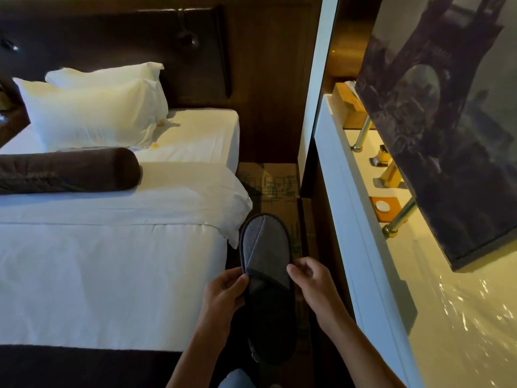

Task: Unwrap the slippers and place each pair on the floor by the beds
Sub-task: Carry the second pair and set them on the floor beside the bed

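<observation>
A grey fabric slipper (pixel 265 247) with a dark trim is held flat in the air over the narrow strip of patterned carpet (pixel 268 182) beside the bed (pixel 112 261). My left hand (pixel 223 292) pinches its left edge near the middle. My right hand (pixel 310 281) pinches its right edge at the same height. The toe points away from me. Whether a second slipper lies under the first I cannot tell. No wrapper shows on it.
White pillows (pixel 95 113) and a brown bolster (pixel 67 170) lie on the bed. A white window frame (pixel 361 247) bounds the gap on the right, with a bathtub (pixel 447 303) and brass taps behind glass. A dark wooden wall closes the far end.
</observation>
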Demonstrator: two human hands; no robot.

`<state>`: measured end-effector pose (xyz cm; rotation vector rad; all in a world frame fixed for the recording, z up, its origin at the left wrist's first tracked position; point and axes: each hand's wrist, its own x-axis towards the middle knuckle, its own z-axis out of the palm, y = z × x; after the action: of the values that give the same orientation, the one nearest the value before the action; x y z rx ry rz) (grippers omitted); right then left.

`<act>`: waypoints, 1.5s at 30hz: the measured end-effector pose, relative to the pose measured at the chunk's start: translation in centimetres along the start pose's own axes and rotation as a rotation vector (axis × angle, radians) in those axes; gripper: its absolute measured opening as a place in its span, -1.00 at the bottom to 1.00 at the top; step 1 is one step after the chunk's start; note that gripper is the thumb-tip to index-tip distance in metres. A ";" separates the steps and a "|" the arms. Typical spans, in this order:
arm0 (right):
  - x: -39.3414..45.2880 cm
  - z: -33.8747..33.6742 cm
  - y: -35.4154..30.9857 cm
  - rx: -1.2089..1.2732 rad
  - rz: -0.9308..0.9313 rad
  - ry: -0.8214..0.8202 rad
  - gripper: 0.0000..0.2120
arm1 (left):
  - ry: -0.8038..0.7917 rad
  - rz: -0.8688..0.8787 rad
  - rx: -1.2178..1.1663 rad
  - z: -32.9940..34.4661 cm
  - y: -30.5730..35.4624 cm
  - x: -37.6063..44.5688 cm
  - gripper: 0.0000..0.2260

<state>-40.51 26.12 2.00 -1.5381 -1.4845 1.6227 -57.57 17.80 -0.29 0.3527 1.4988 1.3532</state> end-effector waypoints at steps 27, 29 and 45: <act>35.5 0.7 -9.9 -0.114 0.070 0.144 -0.83 | -0.209 -0.133 -0.008 6.7 10.4 37.1 -0.78; 38.8 0.7 -8.5 -0.127 0.076 0.122 -0.79 | -0.170 -0.162 -0.014 7.2 9.4 40.0 -0.73; 62.2 4.7 15.4 -0.467 0.031 0.180 -0.39 | -0.162 -0.154 0.068 7.2 -13.6 63.5 -0.79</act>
<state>-56.61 73.47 -38.34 -1.9001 -1.8281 1.1624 -72.76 66.32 -41.37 0.3729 1.4096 1.1280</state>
